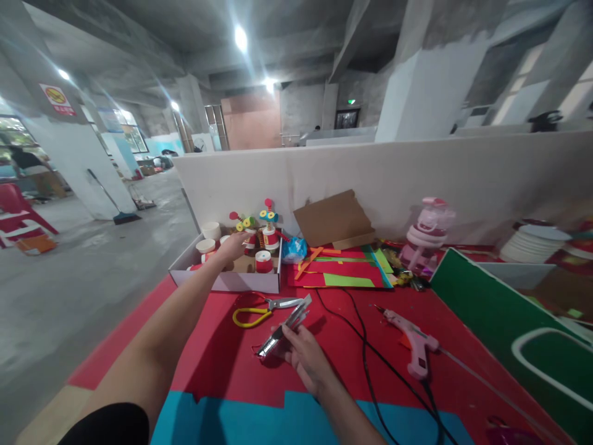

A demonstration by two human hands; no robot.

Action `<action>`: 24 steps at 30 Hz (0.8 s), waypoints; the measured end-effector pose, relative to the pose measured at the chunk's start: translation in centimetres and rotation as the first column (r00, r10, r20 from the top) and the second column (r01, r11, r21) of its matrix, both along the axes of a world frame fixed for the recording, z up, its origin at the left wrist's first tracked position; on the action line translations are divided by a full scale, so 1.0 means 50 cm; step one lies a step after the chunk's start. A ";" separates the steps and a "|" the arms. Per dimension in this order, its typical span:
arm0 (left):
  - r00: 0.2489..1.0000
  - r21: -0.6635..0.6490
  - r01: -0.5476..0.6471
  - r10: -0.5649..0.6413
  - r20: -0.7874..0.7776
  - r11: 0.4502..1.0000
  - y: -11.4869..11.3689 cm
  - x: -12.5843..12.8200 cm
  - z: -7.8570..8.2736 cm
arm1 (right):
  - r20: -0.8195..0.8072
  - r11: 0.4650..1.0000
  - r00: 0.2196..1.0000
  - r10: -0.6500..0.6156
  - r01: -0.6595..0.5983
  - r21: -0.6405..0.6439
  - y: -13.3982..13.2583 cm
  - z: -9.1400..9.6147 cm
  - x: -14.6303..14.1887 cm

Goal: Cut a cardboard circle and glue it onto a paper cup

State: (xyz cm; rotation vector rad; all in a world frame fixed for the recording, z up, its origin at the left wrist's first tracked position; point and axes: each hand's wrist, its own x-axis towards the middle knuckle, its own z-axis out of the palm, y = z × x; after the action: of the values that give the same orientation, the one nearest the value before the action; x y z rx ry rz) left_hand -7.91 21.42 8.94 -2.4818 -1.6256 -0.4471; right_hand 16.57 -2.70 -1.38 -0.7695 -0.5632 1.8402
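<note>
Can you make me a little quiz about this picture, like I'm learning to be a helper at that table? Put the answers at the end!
1. Pick one: which holds the shiny silver thing? A) left hand B) right hand C) both hands
2. True or false: the pink glue gun is inside the box with the toy figures.
3. Name it: which tool with a yellow handle lies on the red tabletop, just in front of the box that the left hand is over?

Key:
1. B
2. False; the pink glue gun lies out on the tabletop.
3. The scissors
</note>
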 end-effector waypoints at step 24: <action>0.780 0.168 0.039 -0.135 0.611 0.985 -0.361 0.143 -0.077 | -0.047 0.986 0.987 -0.153 0.156 0.065 0.019 0.000 0.015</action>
State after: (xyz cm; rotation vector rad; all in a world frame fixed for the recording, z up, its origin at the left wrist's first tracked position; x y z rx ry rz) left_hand -0.73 3.39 5.10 -2.4369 -1.5735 -1.4801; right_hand 17.31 -1.76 -1.40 -0.7071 -0.5226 1.6813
